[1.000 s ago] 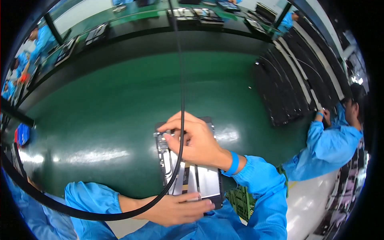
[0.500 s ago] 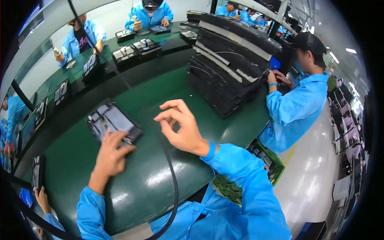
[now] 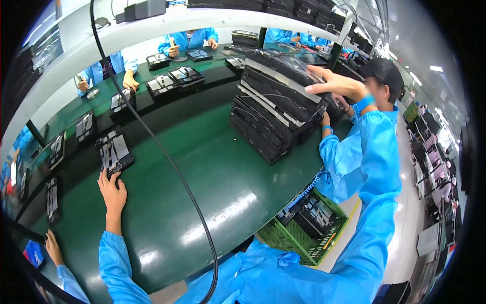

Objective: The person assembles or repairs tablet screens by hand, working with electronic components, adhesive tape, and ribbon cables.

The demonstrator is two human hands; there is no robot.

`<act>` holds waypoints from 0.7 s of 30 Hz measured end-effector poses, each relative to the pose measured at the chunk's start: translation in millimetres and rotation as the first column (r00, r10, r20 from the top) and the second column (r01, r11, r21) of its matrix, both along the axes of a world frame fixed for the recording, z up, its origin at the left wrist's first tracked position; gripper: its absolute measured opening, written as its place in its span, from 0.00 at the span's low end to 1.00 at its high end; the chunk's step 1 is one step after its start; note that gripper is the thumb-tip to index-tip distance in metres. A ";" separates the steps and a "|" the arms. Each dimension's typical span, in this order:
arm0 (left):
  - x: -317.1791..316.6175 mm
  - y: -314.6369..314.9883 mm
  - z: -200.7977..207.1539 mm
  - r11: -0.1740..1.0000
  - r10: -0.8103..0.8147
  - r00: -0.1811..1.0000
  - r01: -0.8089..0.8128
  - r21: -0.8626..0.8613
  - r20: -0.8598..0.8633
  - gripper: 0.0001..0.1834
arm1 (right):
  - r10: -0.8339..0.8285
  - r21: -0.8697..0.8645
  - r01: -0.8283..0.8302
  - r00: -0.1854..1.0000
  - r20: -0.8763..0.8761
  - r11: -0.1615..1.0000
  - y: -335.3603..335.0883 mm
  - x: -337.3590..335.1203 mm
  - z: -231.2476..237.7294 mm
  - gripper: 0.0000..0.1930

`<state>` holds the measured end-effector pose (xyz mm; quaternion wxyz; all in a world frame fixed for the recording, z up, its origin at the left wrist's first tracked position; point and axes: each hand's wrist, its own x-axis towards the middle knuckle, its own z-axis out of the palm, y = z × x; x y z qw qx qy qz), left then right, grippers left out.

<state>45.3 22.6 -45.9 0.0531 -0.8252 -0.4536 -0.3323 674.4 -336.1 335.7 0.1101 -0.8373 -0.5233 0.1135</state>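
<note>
Left hand (image 3: pixel 112 195) unclenched, fingertips at the near edge of an opened flat device (image 3: pixel 120 148), which lies just ahead of it on the green table (image 3: pixel 162 202). Right hand (image 3: pixel 338 83) also unclenched, thumb and fingers spread at the upper right edge of a tilted stack of black panels (image 3: pixel 276 104), contact can't be told; below that hand is a green crate (image 3: pixel 281 242) with flat parts inside, and a black cable (image 3: pixel 214 256) runs between both hands.
</note>
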 end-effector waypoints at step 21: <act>10.8 -367.2 254.1 0.310 -0.948 0.216 0.797 0.519 0.235 0.08 | 0.087 0.318 -0.555 0.583 0.808 0.769 -51.8 -157.0 4.5 0.60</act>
